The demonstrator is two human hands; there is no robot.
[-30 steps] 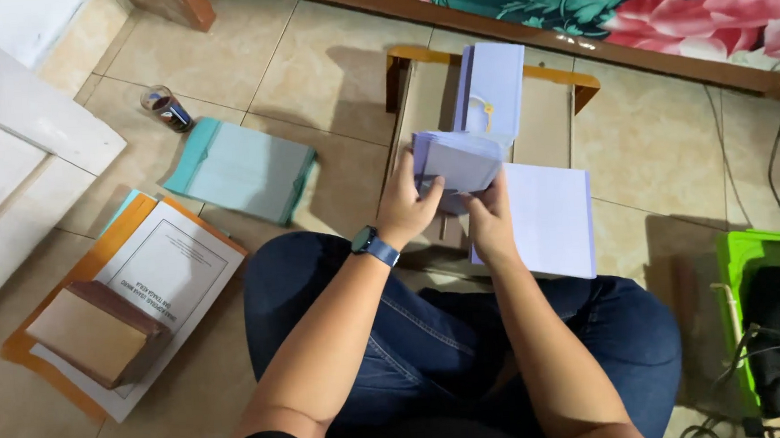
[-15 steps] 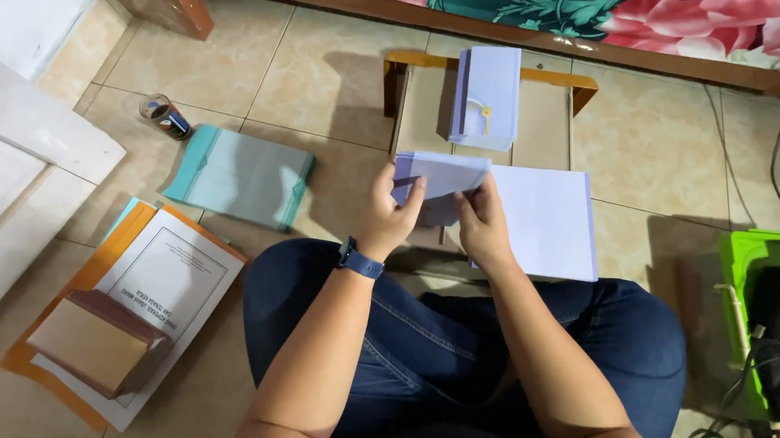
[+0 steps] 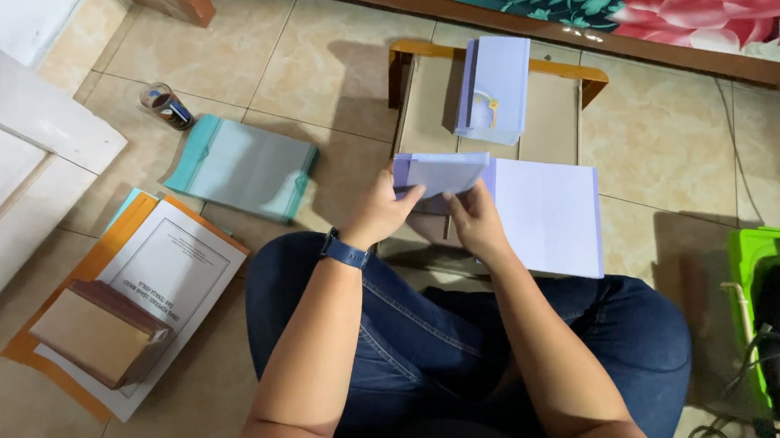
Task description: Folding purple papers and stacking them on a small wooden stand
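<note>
Item: folded pale lavender paper sheet, held over the near end of a flat open cardboard box on the tiled floor, in front of the seated person's knees

Hold: left hand grips the sheet's left end, thumb on top and fingers curled beneath, pinching the paper; right hand takes the lower right edge, fingertips pressed together on it, thumb side partly hidden so the exact pinch cannot be told

Handling (judged): very light, thin, limp; bends under its own weight if held by one corner, creases easily, tears at a sharp pull. Surface looks smooth, so stacked sheets likely slide on one another. Best taken at two opposite ends or along a folded edge, with a light pinch rather than a squeeze

Orientation: long axis runs left to right across the view, roughly level, top edge slightly tilted down to the right; the broad face looks up toward the camera; the fold seems to lie along the upper edge, though this is not certain

Adjacent: stack of white sheets just beside the right hand, lying partly on the box; bundle of lavender folded pieces farther up inside the box, long axis pointing away from the person

Also on floor: teal paper stack to the left, well apart; small jar beyond it; printed white sheet on orange folder with a brown box on top; green crate at far right
</note>
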